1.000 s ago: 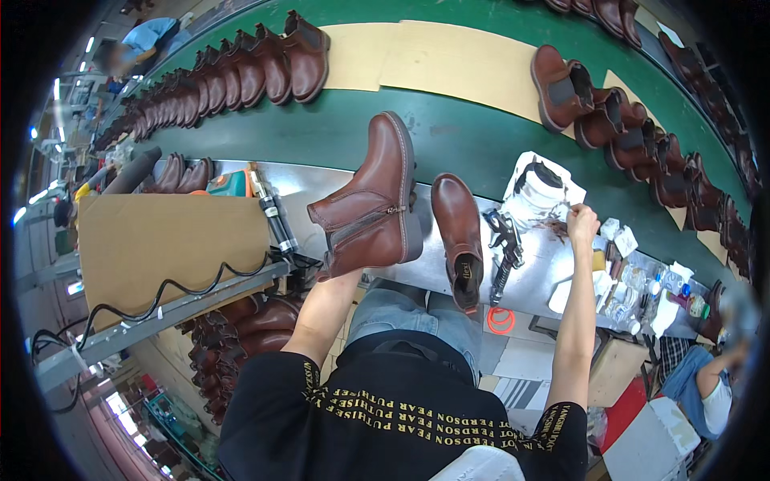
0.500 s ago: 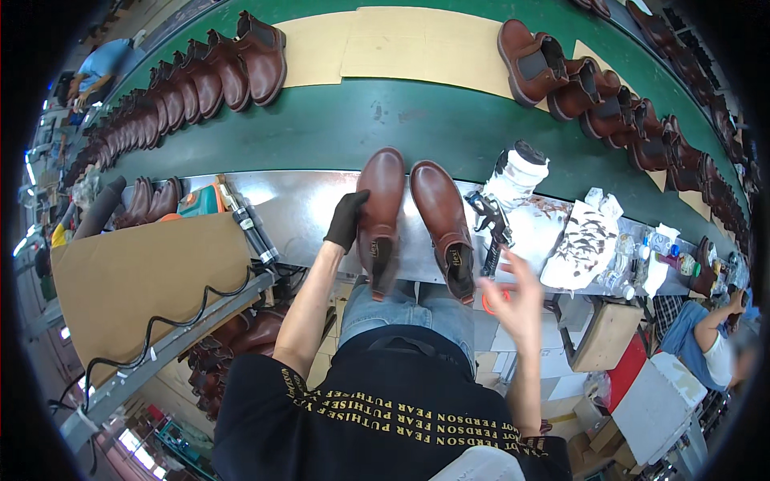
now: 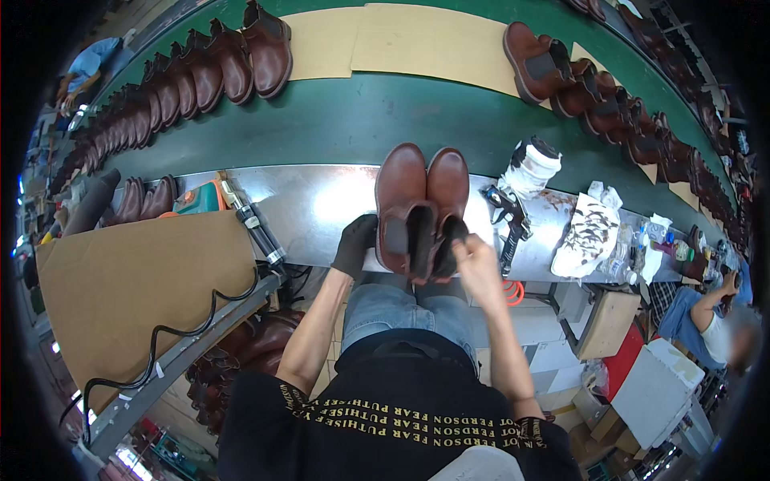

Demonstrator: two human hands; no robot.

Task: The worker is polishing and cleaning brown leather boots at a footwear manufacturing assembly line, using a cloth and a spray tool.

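Two brown ankle boots stand side by side on the metal bench edge in front of me, toes pointing away. My left hand point(image 3: 354, 244), in a dark glove, rests against the outer side of the left boot point(image 3: 401, 178), its fingers extended and not wrapped round it. Bare and slightly blurred, my right hand point(image 3: 479, 268) is closed at the collar of the right boot point(image 3: 447, 178). A black spray gun point(image 3: 507, 220) lies on the metal just right of the boots. Beyond it stands a white-wrapped container point(image 3: 531, 167) with a dark top.
Rows of brown boots line the green table point(image 3: 337, 120) at far left and far right, with cardboard sheets point(image 3: 433, 40) between. A stained white cloth point(image 3: 587, 236) and small bottles point(image 3: 642, 255) lie to the right. At left stands a cardboard panel point(image 3: 144, 280) with a black cable.
The boots have come upright and closer together, collars now facing up. My right hand has moved left onto the right boot. My left hand has shifted lower along the left boot's side.
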